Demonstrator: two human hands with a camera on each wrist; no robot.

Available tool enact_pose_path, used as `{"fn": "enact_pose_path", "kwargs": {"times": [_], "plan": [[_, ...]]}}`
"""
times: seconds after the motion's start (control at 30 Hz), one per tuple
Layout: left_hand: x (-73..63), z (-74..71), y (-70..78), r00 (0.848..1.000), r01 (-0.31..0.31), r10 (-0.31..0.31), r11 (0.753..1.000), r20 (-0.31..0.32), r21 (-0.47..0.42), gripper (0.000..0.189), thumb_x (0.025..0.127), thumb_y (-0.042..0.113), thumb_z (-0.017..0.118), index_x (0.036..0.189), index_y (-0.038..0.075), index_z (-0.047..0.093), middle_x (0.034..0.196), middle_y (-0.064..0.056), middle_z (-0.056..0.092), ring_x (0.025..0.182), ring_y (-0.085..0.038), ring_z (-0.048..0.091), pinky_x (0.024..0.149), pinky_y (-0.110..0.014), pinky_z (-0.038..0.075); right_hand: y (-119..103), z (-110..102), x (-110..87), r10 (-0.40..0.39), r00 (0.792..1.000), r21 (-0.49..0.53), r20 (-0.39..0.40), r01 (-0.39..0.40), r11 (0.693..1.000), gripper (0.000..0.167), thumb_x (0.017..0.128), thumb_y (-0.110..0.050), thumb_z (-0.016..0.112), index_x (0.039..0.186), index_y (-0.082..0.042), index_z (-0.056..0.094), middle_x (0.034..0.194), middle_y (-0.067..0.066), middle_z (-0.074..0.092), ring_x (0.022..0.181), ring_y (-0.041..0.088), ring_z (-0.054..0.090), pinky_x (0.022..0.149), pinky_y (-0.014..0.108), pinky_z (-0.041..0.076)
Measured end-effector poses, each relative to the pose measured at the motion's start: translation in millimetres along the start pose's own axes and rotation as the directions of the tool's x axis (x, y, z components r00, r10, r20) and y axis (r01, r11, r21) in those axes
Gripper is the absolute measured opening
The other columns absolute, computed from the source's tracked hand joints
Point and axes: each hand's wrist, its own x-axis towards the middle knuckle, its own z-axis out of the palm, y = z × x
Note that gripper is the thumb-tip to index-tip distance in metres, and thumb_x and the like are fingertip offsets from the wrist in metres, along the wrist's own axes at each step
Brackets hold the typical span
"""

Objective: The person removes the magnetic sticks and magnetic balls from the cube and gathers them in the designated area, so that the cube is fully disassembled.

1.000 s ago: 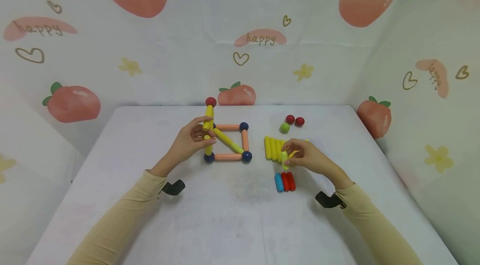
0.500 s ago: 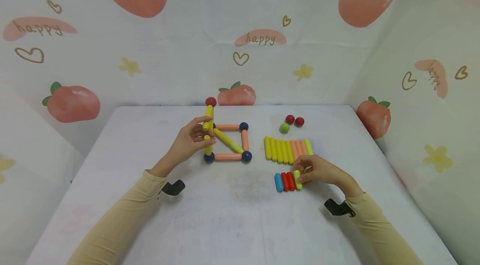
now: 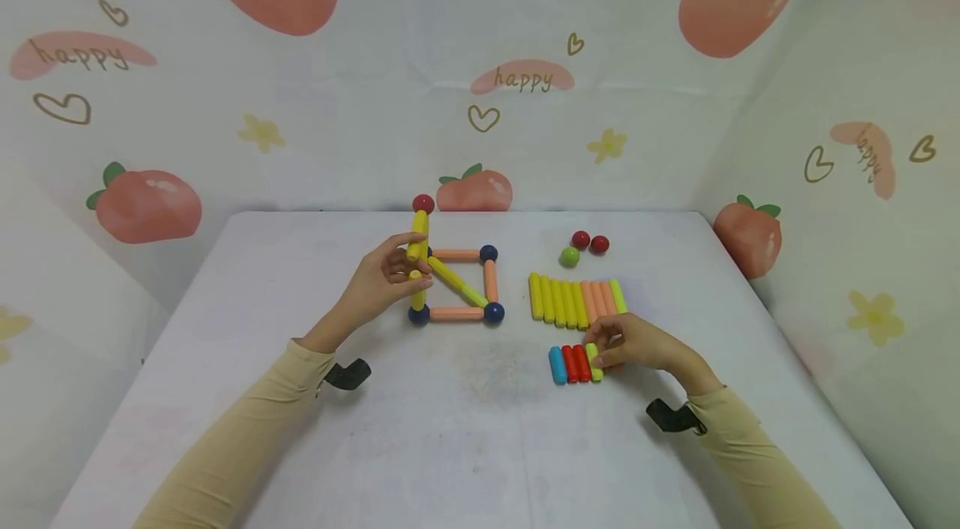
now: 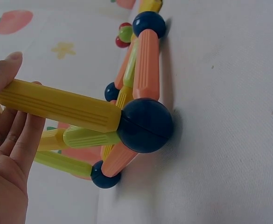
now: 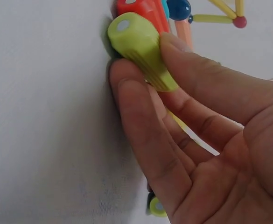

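Note:
My left hand [image 3: 378, 275] holds a yellow magnetic rod [image 4: 61, 106] between thumb and fingers; its lower end meets a navy ball [image 4: 145, 125]. That rod belongs to a frame of peach rods [image 3: 456, 313], navy corner balls and a diagonal. A red ball [image 3: 423, 204] tops the raised part, where another yellow rod [image 3: 416, 237] slants down toward the hand. Further right, my right hand [image 3: 637, 341] pinches a short yellow-green rod [image 5: 143, 51] between thumb and fingers. It lies beside two red rods [image 3: 576, 363] and a blue rod [image 3: 558, 365], lined up in a short row.
Behind the short row lies a longer row of yellow rods [image 3: 555, 301], peach rods [image 3: 597, 298] and a yellow-green one. Two red balls [image 3: 590, 242] and a green ball [image 3: 570, 257] sit farther back. A printed cloth [image 3: 360, 96] hangs behind the white table [image 3: 450, 446].
My right hand has carried the short yellow-green rod from over the long row toward me, down to the right end of the short row. The left hand has stayed in place.

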Motion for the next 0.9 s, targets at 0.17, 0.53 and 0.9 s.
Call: {"fn": "enact_pose_path", "kwargs": {"times": [0.17,0.53,0.9], "plan": [[-0.4,0.1,1.7,1.000,0.006,-0.006,1.000,-0.001,0.002,0.067,0.084,0.007,0.077,0.143,0.010,0.045,0.105,-0.019,0.067,0.098,-0.024,0.068,0.084,-0.021,0.059,0.1,1.3,0.6,0.010,1.000,0.016,0.000,-0.010,1.000,0.031,0.087,-0.016,0.075,0.111,-0.001,0.063,0.080,0.003,0.057,0.074,0.019,0.059,0.067,0.023,0.055],[0.1,1.6,0.9,1.000,0.002,-0.002,1.000,-0.009,0.023,0.066,0.085,0.008,0.077,0.142,0.011,0.045,0.104,-0.018,0.068,0.098,-0.024,0.068,0.085,-0.022,0.059,-2.4,1.2,-2.4,0.026,1.000,0.036,-0.001,-0.026,0.999,0.031,0.088,-0.016,0.074,0.113,0.000,0.062,0.081,0.005,0.059,0.074,0.019,0.061,0.069,0.024,0.058],[0.3,0.3,2.9,0.999,0.016,-0.013,0.995,-0.033,0.101,0.055,0.093,0.018,0.071,0.142,0.015,0.047,0.115,-0.012,0.065,0.105,-0.026,0.064,0.084,-0.019,0.056,-28.3,-5.3,7.5,-0.065,0.996,-0.057,-0.064,0.061,0.997,0.027,0.090,-0.012,0.071,0.113,0.000,0.063,0.087,0.007,0.060,0.077,0.017,0.058,0.069,0.022,0.054]]}}
